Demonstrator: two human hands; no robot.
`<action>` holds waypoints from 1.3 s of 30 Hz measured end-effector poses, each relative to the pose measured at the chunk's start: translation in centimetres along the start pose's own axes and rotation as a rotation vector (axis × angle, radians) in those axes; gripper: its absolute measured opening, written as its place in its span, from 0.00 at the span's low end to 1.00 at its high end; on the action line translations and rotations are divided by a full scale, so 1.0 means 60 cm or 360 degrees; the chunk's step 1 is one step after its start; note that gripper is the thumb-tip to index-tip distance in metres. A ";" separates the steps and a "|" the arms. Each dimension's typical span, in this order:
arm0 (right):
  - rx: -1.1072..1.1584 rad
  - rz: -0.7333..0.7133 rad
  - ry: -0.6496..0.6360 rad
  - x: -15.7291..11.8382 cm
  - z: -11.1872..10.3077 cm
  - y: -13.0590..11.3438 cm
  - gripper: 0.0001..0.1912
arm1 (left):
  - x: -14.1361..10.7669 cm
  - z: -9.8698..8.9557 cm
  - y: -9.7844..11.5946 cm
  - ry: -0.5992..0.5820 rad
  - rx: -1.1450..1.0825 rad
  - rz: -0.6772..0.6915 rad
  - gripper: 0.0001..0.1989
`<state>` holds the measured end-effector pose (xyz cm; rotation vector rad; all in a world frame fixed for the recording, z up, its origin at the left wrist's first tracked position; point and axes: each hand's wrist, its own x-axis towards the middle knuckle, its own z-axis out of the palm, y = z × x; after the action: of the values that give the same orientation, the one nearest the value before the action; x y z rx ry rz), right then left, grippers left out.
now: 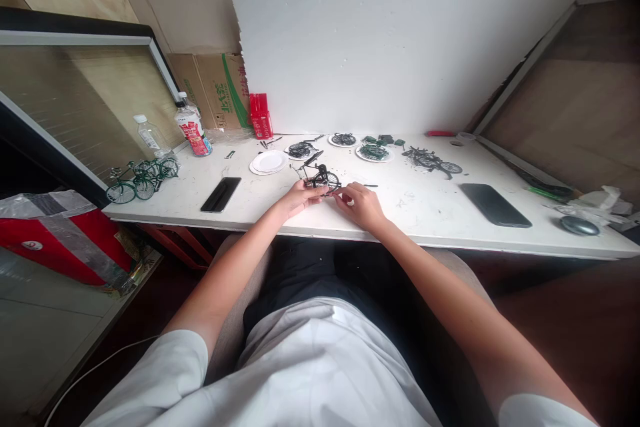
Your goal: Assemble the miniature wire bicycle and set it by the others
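Note:
A small black model bicycle is gripped by my left hand near the front of the white table. One spoked wheel shows at its right side. My right hand is closed at the bicycle's lower right, with thumb and index finger pinched together close to the wheel. What lies between those fingertips is too small to make out. A thin dark rod, perhaps a small tool, lies on the table just beyond my right hand.
Paper plates with dark parts and green parts stand behind my hands. A dark parts pile lies right of them. Finished-looking green model bicycles, bottles and a phone are left; a dark flat pad is right.

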<state>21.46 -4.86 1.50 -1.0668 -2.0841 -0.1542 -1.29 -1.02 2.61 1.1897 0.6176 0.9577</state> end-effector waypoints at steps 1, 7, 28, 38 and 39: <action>-0.0011 -0.0007 0.0004 0.000 -0.001 -0.001 0.09 | 0.000 0.000 0.000 0.0003 -0.0005 -0.0004 0.25; -0.0039 -0.0015 0.0005 0.001 -0.001 -0.003 0.09 | 0.000 0.000 0.002 0.0021 -0.0010 -0.0029 0.25; -0.0007 -0.0055 0.0067 0.001 -0.002 -0.007 0.06 | 0.001 -0.003 0.001 0.0017 -0.0052 -0.0004 0.25; 0.0079 -0.0064 0.0086 0.000 0.001 -0.006 0.04 | 0.003 0.006 0.000 0.0130 -0.0007 0.0104 0.26; 0.0082 -0.0063 0.0093 0.000 0.001 -0.006 0.04 | 0.005 0.006 -0.002 0.0189 0.0014 0.0135 0.27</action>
<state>21.18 -5.06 1.55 -0.9795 -2.0469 -0.1484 -0.79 -0.92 2.61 1.1804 0.6702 1.1044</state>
